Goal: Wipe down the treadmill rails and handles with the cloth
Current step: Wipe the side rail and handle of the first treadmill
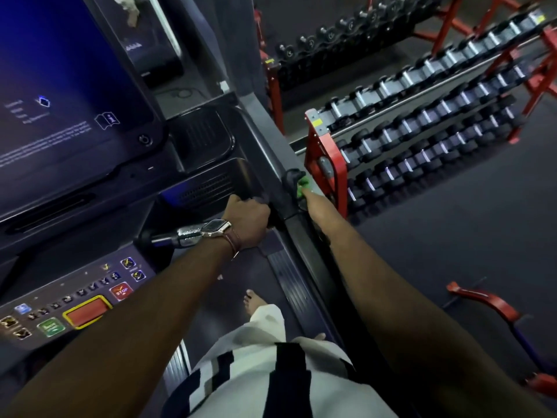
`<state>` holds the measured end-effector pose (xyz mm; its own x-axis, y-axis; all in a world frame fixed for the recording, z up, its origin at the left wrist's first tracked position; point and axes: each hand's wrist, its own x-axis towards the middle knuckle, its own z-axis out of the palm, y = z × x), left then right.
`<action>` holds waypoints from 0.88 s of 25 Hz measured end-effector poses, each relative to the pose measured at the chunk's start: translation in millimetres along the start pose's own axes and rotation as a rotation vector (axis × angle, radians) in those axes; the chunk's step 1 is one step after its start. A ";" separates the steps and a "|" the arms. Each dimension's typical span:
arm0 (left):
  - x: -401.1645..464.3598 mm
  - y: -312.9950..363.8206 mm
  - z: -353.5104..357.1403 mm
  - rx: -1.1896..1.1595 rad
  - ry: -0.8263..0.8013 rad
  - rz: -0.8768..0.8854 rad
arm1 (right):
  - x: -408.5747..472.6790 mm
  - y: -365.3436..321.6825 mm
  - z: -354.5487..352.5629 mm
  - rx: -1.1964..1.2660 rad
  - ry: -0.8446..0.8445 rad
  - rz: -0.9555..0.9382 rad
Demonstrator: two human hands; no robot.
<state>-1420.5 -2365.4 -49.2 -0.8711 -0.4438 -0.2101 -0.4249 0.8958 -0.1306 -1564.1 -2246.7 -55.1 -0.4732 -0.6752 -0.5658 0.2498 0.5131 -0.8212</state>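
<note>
Since the green cloth (303, 186) is soft and light, bunch it against the right rail (297, 233); your left hand (248, 217) clenches the handle (272, 214); your right hand's grip stays hidden.

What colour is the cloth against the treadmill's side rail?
Bright green. The cloth shows in the head view, at the right hand's fingertips.

The side rail (304, 236) is showing as matt dark plastic. The handle (168, 238) is gleaming with a polished metal sensor plate. The cloth (302, 186) is looking like soft green fabric. The console screen (60, 86) is shining glossy.
</note>
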 end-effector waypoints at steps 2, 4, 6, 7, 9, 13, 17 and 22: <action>1.0 -0.3 2.0 -0.017 0.001 -0.006 | -2.3 13.4 -1.2 0.036 0.071 -0.052; 2.2 0.1 2.0 -0.024 0.006 -0.019 | -15.4 37.8 -5.6 0.018 0.034 -0.087; 2.3 0.1 -4.7 -0.010 -0.039 -0.021 | -10.4 22.0 -2.0 -0.024 0.089 -0.014; 2.0 0.1 -6.1 -0.015 -0.047 -0.018 | -9.1 11.3 -0.4 -0.022 0.041 -0.027; -0.3 -1.6 -5.2 -0.012 -0.032 -0.019 | -8.7 -2.6 5.9 -0.015 0.015 -0.148; -4.2 -2.0 -10.9 -0.051 -0.051 -0.028 | -16.2 -2.7 1.4 -0.088 0.026 -0.164; -5.3 -3.4 -10.0 -0.030 -0.063 -0.044 | -6.5 4.1 1.7 -0.130 0.055 -0.154; -4.3 0.4 -12.3 -0.059 -0.090 -0.053 | -8.6 50.3 -13.3 -0.021 0.000 0.076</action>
<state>-1419.9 -2362.9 -36.4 -0.8228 -0.4883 -0.2907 -0.4856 0.8699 -0.0866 -1558.6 -2208.1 -90.6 -0.4538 -0.6336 -0.6266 0.2677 0.5738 -0.7740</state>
